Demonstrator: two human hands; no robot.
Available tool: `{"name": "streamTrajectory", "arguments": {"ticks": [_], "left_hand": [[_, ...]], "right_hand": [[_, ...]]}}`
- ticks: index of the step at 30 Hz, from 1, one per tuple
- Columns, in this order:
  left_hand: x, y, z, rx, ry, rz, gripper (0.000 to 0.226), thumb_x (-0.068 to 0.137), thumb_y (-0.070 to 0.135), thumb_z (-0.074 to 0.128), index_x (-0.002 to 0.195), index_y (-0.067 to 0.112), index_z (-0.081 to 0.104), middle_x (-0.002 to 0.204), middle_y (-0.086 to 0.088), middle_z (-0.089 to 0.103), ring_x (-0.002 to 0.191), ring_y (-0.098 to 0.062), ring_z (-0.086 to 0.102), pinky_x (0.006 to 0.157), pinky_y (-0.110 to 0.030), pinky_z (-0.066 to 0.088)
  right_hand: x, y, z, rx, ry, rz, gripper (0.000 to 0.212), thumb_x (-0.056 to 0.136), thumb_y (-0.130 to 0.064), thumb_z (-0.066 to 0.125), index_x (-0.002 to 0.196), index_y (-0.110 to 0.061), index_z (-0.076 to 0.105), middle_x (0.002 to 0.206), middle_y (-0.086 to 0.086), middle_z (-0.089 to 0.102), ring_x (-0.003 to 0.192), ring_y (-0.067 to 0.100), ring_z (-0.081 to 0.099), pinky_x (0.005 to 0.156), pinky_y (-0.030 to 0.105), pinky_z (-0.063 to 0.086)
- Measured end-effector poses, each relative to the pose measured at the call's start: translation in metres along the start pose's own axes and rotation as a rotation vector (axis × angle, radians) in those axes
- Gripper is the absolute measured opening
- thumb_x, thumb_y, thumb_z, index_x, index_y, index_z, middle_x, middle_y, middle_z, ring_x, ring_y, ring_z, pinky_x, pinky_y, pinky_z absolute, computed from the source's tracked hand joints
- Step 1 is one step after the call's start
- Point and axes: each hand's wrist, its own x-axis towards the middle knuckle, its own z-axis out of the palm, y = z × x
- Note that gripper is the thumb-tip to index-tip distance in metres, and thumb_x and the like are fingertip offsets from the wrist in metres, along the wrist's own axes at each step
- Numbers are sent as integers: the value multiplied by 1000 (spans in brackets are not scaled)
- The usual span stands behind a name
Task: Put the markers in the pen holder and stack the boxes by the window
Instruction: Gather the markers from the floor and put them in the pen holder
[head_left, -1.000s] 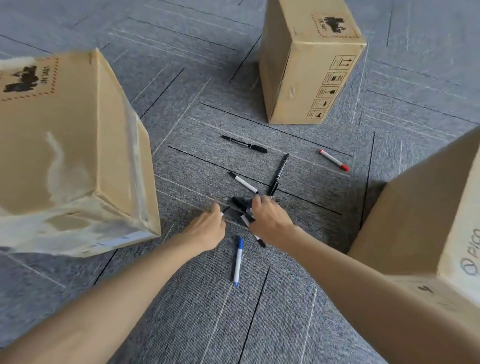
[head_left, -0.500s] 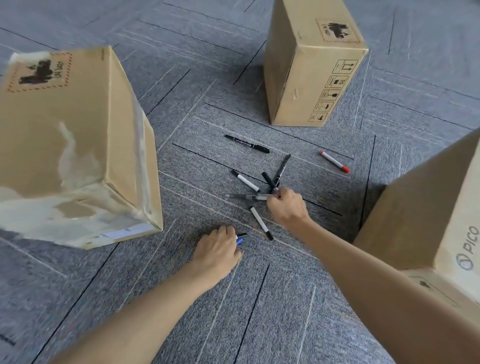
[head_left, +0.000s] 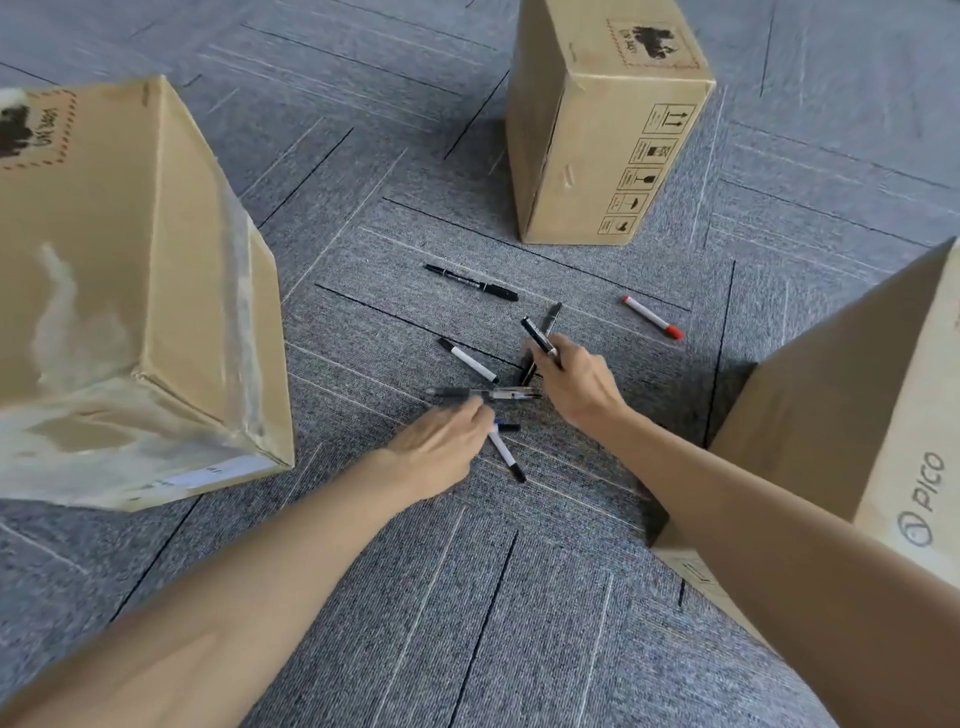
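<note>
**Left hand swings up to the pile, right hand lifts a black marker**

The left hand (head_left: 441, 447) has swept from the lower centre up to mid-frame in the last half second. The blue-capped marker (head_left: 508, 427) came with it, its dark blue end poking out beside the fingers. Blur hides how they curl, but I read them as closed on it. Just right of centre, the right hand (head_left: 576, 384) has raised a slim black plastic marker (head_left: 535, 336), pinched in curled fingers, tip pointing upper left.

Down on the grey ribbed carpet (head_left: 467, 597):
- a clear-barrelled grey pen (head_left: 483, 393) between the two hands
- a white marker with a black cap (head_left: 467, 359) just above it
- a second white black-capped marker (head_left: 506, 456) beside the left fingers
- a dark grey marker (head_left: 551, 314) half behind the right hand
- a long black marker (head_left: 470, 282) further up
- a white red-capped marker (head_left: 652, 317) off to the right

The boxes stand well apart: a large brown cardboard box (head_left: 130, 260) at left, a tall brown cardboard box (head_left: 582, 130) at top, and a brown box printed PICO (head_left: 831, 405) at the right edge. No pen holder or window is in view.

This is the gathering step. Nearest first looks best: left hand takes the clear pen, right hand the dark grey marker. Lay each barrel parallel with the one already held, or the bundle may fan out and drop. The red and long black ones can wait.
</note>
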Motion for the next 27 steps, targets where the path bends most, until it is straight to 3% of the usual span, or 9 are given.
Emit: {"name": "streamTrajectory", "arguments": {"ticks": [2, 6, 11, 14, 17, 19, 21, 24, 27], "left_hand": [[3, 5, 0, 61, 10, 85, 53, 91, -12, 39, 142, 2, 34, 132, -14, 41, 82, -10, 42, 84, -22, 42], [9, 1, 7, 144, 93, 151, 49, 94, -2, 43, 142, 3, 35, 140, -16, 37, 100, -16, 55, 102, -30, 40], [18, -8, 10, 113, 72, 184, 49, 93, 19, 50, 140, 10, 40, 137, -12, 40, 101, -16, 54, 96, -27, 45], [19, -15, 10, 125, 131, 216, 40, 95, 23, 49, 133, 11, 49, 132, -10, 47, 88, -13, 50, 88, -25, 48], [16, -21, 16, 266, 140, 179, 43, 100, 26, 40, 134, 2, 49, 136, -18, 50, 111, -23, 58, 101, -36, 46], [13, -24, 18, 299, 121, 116, 44, 102, 25, 36, 135, -2, 45, 132, -20, 55, 111, -25, 59, 105, -37, 44], [8, -28, 17, 195, 117, 51, 38, 103, 26, 33, 130, 2, 46, 115, -12, 60, 92, -19, 59, 91, -31, 48], [7, -34, 10, 8, 130, -93, 27, 103, 27, 34, 118, 6, 44, 89, 0, 53, 62, -11, 48, 52, -20, 41], [12, -39, 2, -79, 155, -168, 21, 102, 26, 41, 112, 7, 43, 77, 4, 49, 49, -10, 40, 39, -19, 34]], "right_hand": [[3, 6, -4, -51, 18, 44, 13, 105, -24, 43, 94, -21, 50, 63, -1, 52, 48, 13, 47, 44, 21, 34], [14, 8, -12, -69, 33, 112, 27, 97, -7, 47, 72, -16, 50, 62, 1, 53, 48, 13, 45, 44, 20, 36], [43, -4, -13, 148, 106, 290, 20, 90, -1, 46, 73, -12, 50, 73, 5, 56, 53, 13, 39, 45, 23, 33], [53, -5, -7, 155, 81, 381, 23, 88, -4, 52, 70, -15, 44, 69, 2, 50, 53, 12, 36, 47, 23, 31], [58, -3, 1, 108, 55, 433, 30, 90, -14, 63, 70, -15, 41, 68, 1, 46, 55, 11, 39, 49, 22, 34], [59, 0, 6, 89, 67, 439, 32, 90, -17, 66, 69, -14, 42, 67, 1, 48, 55, 10, 42, 51, 21, 39], [62, 1, 8, 44, 86, 432, 31, 89, -20, 65, 68, -14, 43, 65, 0, 49, 54, 11, 43, 55, 24, 42], [62, 3, 10, -89, 97, 386, 31, 92, -29, 57, 68, -14, 44, 64, 0, 49, 53, 13, 42, 54, 25, 40], [61, 5, 12, -182, 112, 327, 35, 99, -39, 46, 79, -11, 50, 68, 1, 54, 54, 15, 47, 54, 25, 41]]}}
